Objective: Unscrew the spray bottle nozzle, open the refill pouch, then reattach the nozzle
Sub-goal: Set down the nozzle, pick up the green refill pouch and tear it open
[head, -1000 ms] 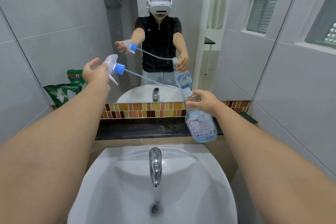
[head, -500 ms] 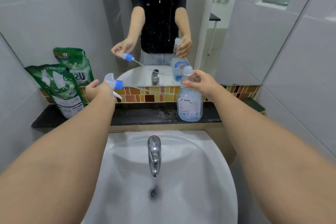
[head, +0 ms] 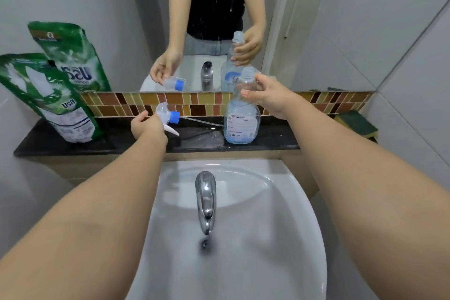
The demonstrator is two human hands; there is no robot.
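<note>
The clear spray bottle (head: 241, 124) stands upright on the black ledge (head: 146, 143), its neck bare and a little pale blue liquid at the bottom. My right hand (head: 264, 95) grips it around the shoulder just below the neck. My left hand (head: 146, 126) holds the detached white nozzle (head: 168, 117) with its blue collar low over the ledge, left of the bottle; its thin dip tube points right toward the bottle's side. The green refill pouch (head: 48, 102) leans against the wall at the ledge's left end.
A white sink (head: 243, 238) with a chrome tap (head: 205, 200) lies below the ledge. A mirror (head: 121, 19) above the tile strip reflects my arms, the bottle and the pouch. A green-and-yellow sponge (head: 356, 124) sits at the ledge's right end.
The bottle has come down from the air and stands on the ledge. My left hand has lowered the nozzle to just above the ledge, and my view has tilted downward.
</note>
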